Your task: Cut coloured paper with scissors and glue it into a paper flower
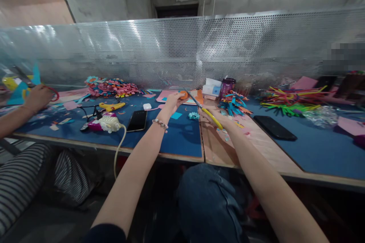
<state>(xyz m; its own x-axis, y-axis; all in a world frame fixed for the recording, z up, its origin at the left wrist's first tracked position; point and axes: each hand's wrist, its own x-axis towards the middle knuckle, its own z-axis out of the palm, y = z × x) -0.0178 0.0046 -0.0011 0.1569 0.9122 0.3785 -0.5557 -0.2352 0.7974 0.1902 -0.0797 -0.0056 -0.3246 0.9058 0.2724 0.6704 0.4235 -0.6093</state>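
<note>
Left hand (pixel 172 103) is closed in a pinch on an orange paper piece (pixel 184 95); by the curled right hand (pixel 224 118), yellow-handled scissors (pixel 212 117) are gripped, blades held near this piece, above the blue tabletop (pixel 179 142).

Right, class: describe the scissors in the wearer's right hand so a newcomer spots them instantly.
Below the perforated metal screen runs a blue table. Near the picture's middle, the right hand holds the scissors, blades towards an orange piece in the left hand. Their yellow handle distinguishes them from a co-worker's pair at far left, showing a red loop.
</note>
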